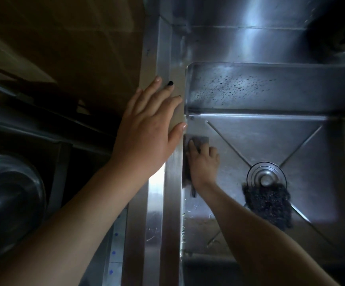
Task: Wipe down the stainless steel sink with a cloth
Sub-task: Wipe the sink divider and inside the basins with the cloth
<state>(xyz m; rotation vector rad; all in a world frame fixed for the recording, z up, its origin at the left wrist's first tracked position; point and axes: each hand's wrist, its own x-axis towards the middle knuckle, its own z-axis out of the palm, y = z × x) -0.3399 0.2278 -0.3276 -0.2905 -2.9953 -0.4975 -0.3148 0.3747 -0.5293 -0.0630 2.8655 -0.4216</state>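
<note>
— Sink (250,141): where does it lie?
— Straight below the camera, filling the right half of the view. It is a steel basin with creases in the floor running to a drain (266,178) in the middle.

— And the cloth (201,139)?
— Grey, inside the basin, at the foot of the left wall, partly up against it.

— What is the right hand (203,164) doing?
— It reaches down into the basin and grips the cloth, fingers bent over it, pressing it into the corner where the left wall meets the floor. Most of the cloth is hidden under the hand.

— The left hand (149,129)?
— Flat on the sink's left rim (171,182), fingers straight and spread wide, palm down. It holds nothing.

— Anything else in the basin?
— A dark scrubber (270,205) lies on the floor, touching the near edge of the drain. Droplets (229,87) speckle the back wall.

— Outside the sink?
— A round metal bowl (8,193) sits low at the left, well apart from both hands.
</note>
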